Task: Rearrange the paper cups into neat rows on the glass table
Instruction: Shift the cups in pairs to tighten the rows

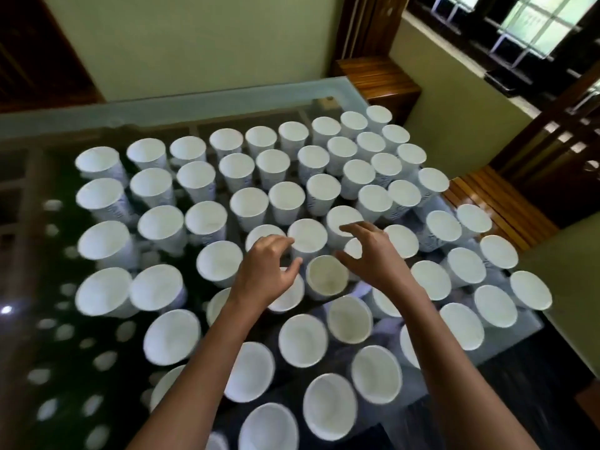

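Observation:
Several white paper cups stand upright across the glass table (227,92), in rough rows at the back and looser ones near me. My left hand (264,271) hovers over the middle with fingers spread, holding nothing. My right hand (373,251) is beside it, fingers also apart and curled above the cups. Between the two hands stands one cup (326,276), and just beyond it another cup (306,237). Neither hand grips a cup. Both forearms cover parts of cups beneath them.
The table's frosted edge runs along the back and right. A wooden bench (500,209) sits off the right side, a wooden stand (376,79) at the back right corner. Cup reflections show in the dark glass (48,336) on the left.

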Demonstrator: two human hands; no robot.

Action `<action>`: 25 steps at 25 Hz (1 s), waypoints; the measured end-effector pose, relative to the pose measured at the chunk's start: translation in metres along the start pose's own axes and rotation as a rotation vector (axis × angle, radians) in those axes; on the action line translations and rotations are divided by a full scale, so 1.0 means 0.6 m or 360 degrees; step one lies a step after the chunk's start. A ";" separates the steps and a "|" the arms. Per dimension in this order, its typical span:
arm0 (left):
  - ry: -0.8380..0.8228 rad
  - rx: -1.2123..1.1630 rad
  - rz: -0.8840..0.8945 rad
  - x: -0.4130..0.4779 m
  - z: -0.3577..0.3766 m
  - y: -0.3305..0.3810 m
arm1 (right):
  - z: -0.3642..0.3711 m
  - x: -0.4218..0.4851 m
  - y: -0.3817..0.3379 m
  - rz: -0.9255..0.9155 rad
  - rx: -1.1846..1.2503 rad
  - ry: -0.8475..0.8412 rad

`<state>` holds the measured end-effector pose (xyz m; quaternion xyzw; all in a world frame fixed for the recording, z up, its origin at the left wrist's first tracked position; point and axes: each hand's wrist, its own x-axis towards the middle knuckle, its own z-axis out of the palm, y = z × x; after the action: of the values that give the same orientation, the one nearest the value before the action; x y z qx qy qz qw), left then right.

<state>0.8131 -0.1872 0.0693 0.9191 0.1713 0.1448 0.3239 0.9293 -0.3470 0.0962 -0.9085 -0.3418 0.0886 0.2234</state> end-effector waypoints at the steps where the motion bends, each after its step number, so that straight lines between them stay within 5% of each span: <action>1: 0.0010 0.0009 0.0025 0.019 0.027 0.030 | -0.025 0.007 0.042 0.0017 -0.0001 0.0025; 11: 0.0060 0.0071 -0.0163 0.181 0.259 0.278 | -0.217 0.099 0.388 -0.0026 -0.0076 -0.0041; 25: -0.0231 0.0390 -0.0405 0.316 0.334 0.287 | -0.174 0.257 0.453 -0.0154 -0.0050 -0.0251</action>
<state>1.0973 -0.3451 0.0601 0.9306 0.2786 0.0143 0.2369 1.2361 -0.4626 0.0607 -0.8846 -0.4031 0.1436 0.1856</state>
